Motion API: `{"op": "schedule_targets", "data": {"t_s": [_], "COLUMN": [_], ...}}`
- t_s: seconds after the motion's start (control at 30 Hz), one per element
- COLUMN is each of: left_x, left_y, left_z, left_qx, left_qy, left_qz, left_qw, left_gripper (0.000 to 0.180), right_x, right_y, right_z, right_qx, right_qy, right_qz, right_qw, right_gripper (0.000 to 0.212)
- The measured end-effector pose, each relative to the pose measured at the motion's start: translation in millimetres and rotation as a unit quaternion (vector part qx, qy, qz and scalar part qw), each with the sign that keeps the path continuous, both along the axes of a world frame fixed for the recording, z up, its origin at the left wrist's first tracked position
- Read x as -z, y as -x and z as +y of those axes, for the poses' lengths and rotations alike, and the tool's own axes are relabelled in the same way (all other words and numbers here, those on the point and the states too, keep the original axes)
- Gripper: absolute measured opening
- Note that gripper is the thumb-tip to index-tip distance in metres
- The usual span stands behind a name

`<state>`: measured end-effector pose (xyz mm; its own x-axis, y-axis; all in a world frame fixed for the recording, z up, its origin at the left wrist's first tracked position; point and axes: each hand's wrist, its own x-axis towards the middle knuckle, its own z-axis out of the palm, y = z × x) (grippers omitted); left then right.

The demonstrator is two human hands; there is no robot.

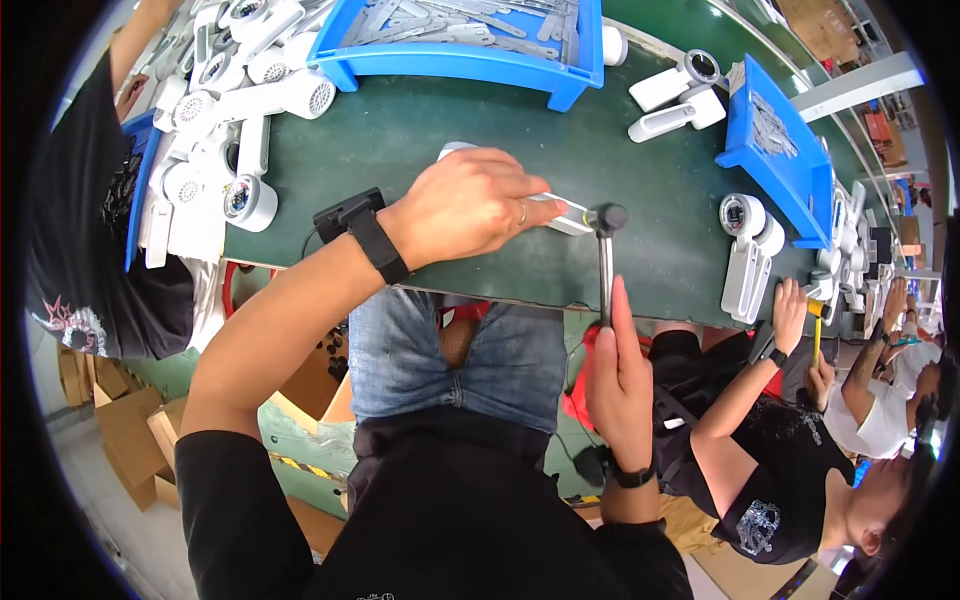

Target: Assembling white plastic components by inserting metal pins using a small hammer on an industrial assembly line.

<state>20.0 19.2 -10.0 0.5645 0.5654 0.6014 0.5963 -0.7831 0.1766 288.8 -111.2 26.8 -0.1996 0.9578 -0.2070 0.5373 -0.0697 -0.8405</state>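
My left hand is closed around a white plastic housing and holds it down on the green tabletop. Most of the housing is hidden under the palm; one squared end sticks out past the fingers to the right. In my right hand is a small mallet with a metal shaft and a dark round head. Its head is at the exposed end of the housing; whether the two touch I cannot tell. The mallet's grip is covered by my fingers.
A blue tray of flat grey metal strips stands at the far side. White housings are heaped at the left; others lie at the right near a second blue tray. A co-worker's hand is at the right edge.
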Motion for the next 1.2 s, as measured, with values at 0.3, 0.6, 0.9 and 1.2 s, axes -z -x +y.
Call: {"op": "schedule_targets", "data": {"t_s": [0.3,0.6,0.9,1.2], "left_x": [-6.5,-5.7,5.1,4.2], "left_y": [1.8,23.6,26.7,25.3], "left_z": [-3.1,-8.4,0.3,-3.1], "left_qx": [-0.005,-0.025,0.023,0.022], "left_qy": [0.047,0.059,0.083,0.095], "left_qz": [-0.002,-0.021,-0.106,-0.104], "left_qw": [0.999,0.998,0.991,0.99], "left_gripper": [0.024,0.026,0.024,0.022], "right_x": [-11.3,-5.4,-10.5,-25.8], "right_y": [3.4,10.9,29.6,31.7], "right_z": [-12.2,4.6,-5.7,2.0], "right_qx": [0.037,0.046,-0.005,-0.009], "right_qy": [0.001,0.002,-0.065,0.005], "right_qz": [0.086,-0.029,-0.032,-0.039], "right_qw": [0.996,0.999,0.997,0.999], "right_gripper": [0.061,0.058,0.057,0.06]}}
